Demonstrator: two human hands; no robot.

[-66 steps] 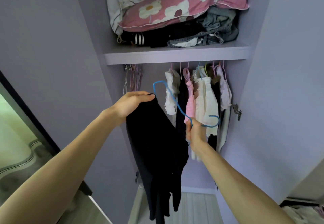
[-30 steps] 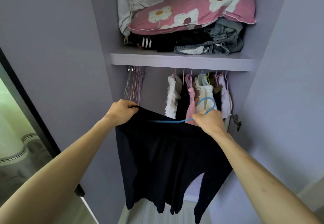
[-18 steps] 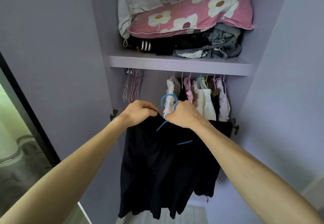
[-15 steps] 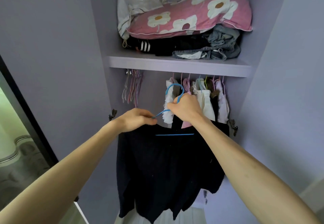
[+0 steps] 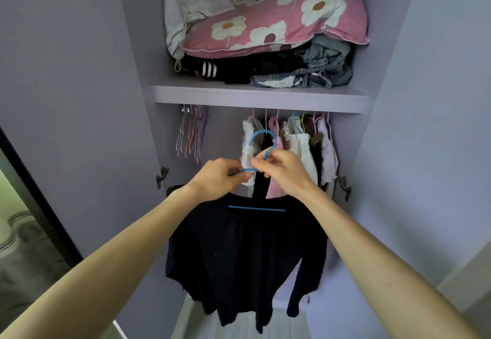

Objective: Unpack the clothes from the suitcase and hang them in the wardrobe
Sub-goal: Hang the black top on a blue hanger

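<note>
Head cam, one view.

Hands: L hand [image 5: 220, 176] and R hand [image 5: 284, 174] are both raised in front of the open lilac-painted wardrobe [image 5: 132, 46]. They sit close together, just below its lilac shelf board [image 5: 260, 98].

- R hand: thumb + fingertips pinch the neck of the thin blue wire hanger [image 5: 263, 139] directly under the hook.
- L hand: fingers curled round the hanger's left arm. Can't tell if fabric is also in that grip.

Hanger: hook points up and is free in the air, in front of the hung row. It is not on the rail, which is hidden behind the shelf edge.

Task item: black soft-fabric top w/ sleeves [image 5: 244, 253] is on the hanger. The blue lower bar shows across the neck opening. The body hangs straight down in front of the wardrobe's lower section, one sleeve at each side, hem above the pale floor [image 5: 239, 322].

Surroundings:
- Under the shelf, R half: row of white, pink & dark hung garments [image 5: 300, 150] on thin hangers.
- Under the shelf, L end: bunch of empty pale wire hangers [image 5: 191, 136].
- On the shelf: pink pillow w/ white flower print [image 5: 279, 22] lies on top of black folded clothes w/ white stripes [image 5: 210, 69] and grey-blue denim pieces [image 5: 321, 65].
- Back L of the shelf: white crumpled cloth [image 5: 191, 1].
- Inner side walls: small metal hinges, L [image 5: 160, 176] and R [image 5: 345, 187].
</note>
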